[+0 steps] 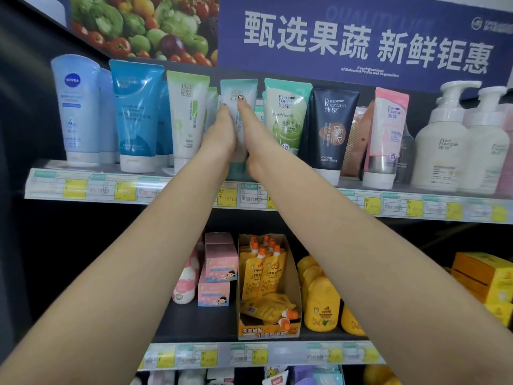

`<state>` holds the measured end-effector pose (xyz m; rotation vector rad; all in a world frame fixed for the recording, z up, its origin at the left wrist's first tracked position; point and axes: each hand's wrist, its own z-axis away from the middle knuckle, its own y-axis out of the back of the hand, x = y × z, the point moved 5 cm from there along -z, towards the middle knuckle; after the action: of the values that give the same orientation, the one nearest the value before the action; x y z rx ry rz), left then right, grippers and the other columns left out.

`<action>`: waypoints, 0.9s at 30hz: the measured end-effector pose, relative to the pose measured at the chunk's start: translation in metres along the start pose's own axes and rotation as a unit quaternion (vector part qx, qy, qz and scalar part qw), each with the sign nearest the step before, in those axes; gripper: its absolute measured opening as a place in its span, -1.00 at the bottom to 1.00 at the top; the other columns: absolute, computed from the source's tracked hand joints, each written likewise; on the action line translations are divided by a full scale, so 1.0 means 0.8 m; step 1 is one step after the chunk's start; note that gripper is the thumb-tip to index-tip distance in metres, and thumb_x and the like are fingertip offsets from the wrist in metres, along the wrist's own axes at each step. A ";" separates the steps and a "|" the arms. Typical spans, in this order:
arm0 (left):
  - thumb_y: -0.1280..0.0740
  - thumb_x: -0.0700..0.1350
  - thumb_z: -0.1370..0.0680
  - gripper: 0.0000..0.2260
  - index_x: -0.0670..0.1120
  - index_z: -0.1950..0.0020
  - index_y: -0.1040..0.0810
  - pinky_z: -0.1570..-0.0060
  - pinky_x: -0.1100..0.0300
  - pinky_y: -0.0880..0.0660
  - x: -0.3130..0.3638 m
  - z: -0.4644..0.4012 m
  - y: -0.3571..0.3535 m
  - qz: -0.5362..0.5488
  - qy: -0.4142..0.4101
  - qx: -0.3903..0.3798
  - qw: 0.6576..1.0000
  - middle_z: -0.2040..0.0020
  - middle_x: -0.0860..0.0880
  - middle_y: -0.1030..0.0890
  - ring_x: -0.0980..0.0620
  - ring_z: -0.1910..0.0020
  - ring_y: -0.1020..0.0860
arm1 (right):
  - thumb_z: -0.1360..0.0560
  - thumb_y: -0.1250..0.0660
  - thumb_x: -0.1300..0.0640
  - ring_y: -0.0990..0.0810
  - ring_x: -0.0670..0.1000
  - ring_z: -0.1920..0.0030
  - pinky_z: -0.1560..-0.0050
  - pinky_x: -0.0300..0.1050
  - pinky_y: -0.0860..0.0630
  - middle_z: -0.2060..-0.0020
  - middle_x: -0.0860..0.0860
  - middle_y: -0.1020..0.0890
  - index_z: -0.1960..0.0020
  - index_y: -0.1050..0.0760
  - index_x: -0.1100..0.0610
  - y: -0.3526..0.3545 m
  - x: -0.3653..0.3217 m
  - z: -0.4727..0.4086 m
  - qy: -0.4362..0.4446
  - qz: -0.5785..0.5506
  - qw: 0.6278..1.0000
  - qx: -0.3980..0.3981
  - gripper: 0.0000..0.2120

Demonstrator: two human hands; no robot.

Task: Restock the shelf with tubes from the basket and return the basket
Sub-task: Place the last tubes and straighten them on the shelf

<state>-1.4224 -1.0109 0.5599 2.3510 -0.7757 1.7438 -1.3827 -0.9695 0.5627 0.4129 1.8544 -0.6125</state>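
I see the tube (239,91) standing upright on the shelf (305,194), sandwiched between my left hand (220,132) and right hand (254,129), both with straight fingers pressing its sides.

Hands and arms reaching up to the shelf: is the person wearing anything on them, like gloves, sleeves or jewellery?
No gloves or sleeves show: both forearms are bare right down to the bottom of the picture. No watch, bracelet or ring is visible. The fingernails look painted dark on the left hand and the right hand, though the detail is too small to make out.
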 end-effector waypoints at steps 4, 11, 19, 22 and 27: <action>-0.03 0.16 -0.59 -0.54 -0.08 -0.34 -0.42 -0.33 0.01 -0.33 0.003 0.004 0.001 -0.032 -0.011 0.002 0.999 -0.31 -0.06 -0.48 -0.04 -0.28 -0.44 | -0.50 -0.22 -0.20 -0.48 0.01 -0.20 -0.16 -0.14 -0.41 -0.27 0.05 -0.50 -0.11 -0.45 0.06 0.002 -0.001 0.004 -0.016 -0.028 0.999 0.001 -0.63; 0.02 0.13 -0.60 -0.49 -0.17 -0.38 -0.34 -0.22 0.10 -0.30 0.011 0.014 0.002 -0.146 -0.051 0.014 0.988 -0.35 -0.15 -0.41 -0.12 -0.29 -0.41 | -0.47 -0.19 -0.28 -0.40 0.01 -0.32 -0.37 -0.02 -0.30 -0.34 0.06 -0.42 -0.34 -0.36 0.10 0.011 -0.005 0.024 -0.011 0.044 0.999 0.000 -0.41; -0.17 -0.15 -0.58 -0.64 -0.17 -0.37 -0.29 -0.03 0.43 -0.18 0.024 0.097 0.061 -0.282 -0.315 0.075 0.903 -0.23 0.03 -0.37 0.11 -0.21 -0.34 | -0.53 -0.10 -0.24 -0.44 -0.21 0.02 -0.23 -0.24 -0.29 -0.24 -0.08 -0.44 -0.48 -0.14 0.09 0.027 -0.017 0.061 0.034 0.068 0.995 -0.064 -0.36; -0.24 -0.17 -0.53 -0.60 -0.20 -0.35 -0.28 -0.24 0.19 -0.22 0.030 0.077 0.097 -0.332 -0.327 0.157 0.871 -0.32 -0.14 -0.34 -0.05 -0.29 -0.32 | -0.50 -0.09 -0.29 -0.36 -0.15 -0.17 -0.46 -0.02 -0.05 -0.37 -0.07 -0.32 -0.50 -0.08 -0.03 0.017 -0.026 0.079 0.063 0.113 0.989 -0.069 -0.35; -0.32 -0.06 -0.51 -0.50 -0.25 -0.34 -0.23 -0.17 0.01 -0.32 0.026 0.038 0.109 -0.412 -0.221 0.116 0.876 -0.30 -0.21 -0.34 -0.18 -0.26 -0.36 | -0.51 -0.06 -0.29 -0.23 0.01 -0.43 -0.48 0.06 -0.03 -0.46 0.00 -0.25 -0.48 -0.14 -0.04 -0.017 -0.024 0.098 0.069 0.151 0.983 -0.072 -0.39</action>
<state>-1.4321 -1.1050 0.5506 2.6522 0.4326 0.9782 -1.3242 -1.0269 0.5616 0.6387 1.9030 -0.2458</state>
